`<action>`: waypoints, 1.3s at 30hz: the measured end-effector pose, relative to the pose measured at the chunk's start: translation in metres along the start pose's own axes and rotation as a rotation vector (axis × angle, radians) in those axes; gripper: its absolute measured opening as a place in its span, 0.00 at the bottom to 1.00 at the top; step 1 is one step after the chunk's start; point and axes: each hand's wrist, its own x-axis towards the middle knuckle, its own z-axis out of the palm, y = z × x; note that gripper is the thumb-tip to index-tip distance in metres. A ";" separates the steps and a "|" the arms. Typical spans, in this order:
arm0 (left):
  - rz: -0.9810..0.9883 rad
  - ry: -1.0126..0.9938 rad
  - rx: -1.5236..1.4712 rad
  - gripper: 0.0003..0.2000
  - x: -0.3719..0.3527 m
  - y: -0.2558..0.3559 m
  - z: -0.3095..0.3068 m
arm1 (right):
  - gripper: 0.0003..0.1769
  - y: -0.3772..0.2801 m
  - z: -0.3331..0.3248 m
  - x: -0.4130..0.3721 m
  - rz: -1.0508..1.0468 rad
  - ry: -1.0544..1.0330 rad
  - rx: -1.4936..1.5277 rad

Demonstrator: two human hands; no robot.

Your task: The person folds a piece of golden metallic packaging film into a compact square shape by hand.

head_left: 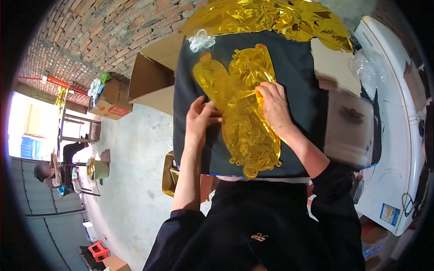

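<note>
Flat gold foil balloons [251, 131] lie on a black cloth [298, 108], with small looped tabs at their lower ends. The foil is creased and shiny, and its upper part splits into two lobes with reddish tips. My right hand [273, 106] pinches the right side of the foil, its fingers bent around a raised fold. Beside the left edge is my left hand [200, 121], fingers loosely bent and apart, with nothing seen in them. Whether its fingertips touch the foil is hard to make out.
More gold foil [266, 18] is heaped at the table's far end, near a bundle of white strands [201, 41]. An open cardboard box [151, 81] stands to the left. On the right are clear plastic [368, 67] and a white appliance [391, 149]. A person [54, 174] sits far left.
</note>
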 end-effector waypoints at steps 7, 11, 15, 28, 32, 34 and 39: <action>0.128 -0.028 0.733 0.28 0.040 0.005 0.013 | 0.28 -0.003 -0.003 -0.001 0.025 -0.046 -0.044; 0.229 0.055 1.094 0.34 0.030 0.021 0.022 | 0.27 -0.004 -0.003 0.000 0.025 -0.050 -0.052; 0.459 0.166 1.349 0.30 0.017 0.008 0.036 | 0.27 -0.005 -0.004 -0.001 0.028 -0.053 -0.058; 0.395 0.131 0.846 0.14 0.038 0.020 0.028 | 0.27 -0.006 -0.005 -0.001 0.025 -0.072 -0.060; 0.507 0.012 0.640 0.10 0.034 0.023 0.058 | 0.29 -0.007 -0.007 -0.001 0.018 -0.083 -0.071; 0.598 -0.017 0.685 0.10 0.037 0.016 0.068 | 0.29 -0.006 -0.007 -0.003 0.012 -0.087 -0.078; 0.703 -0.189 0.771 0.09 0.034 0.009 0.082 | 0.27 -0.002 -0.002 -0.004 -0.002 -0.083 -0.080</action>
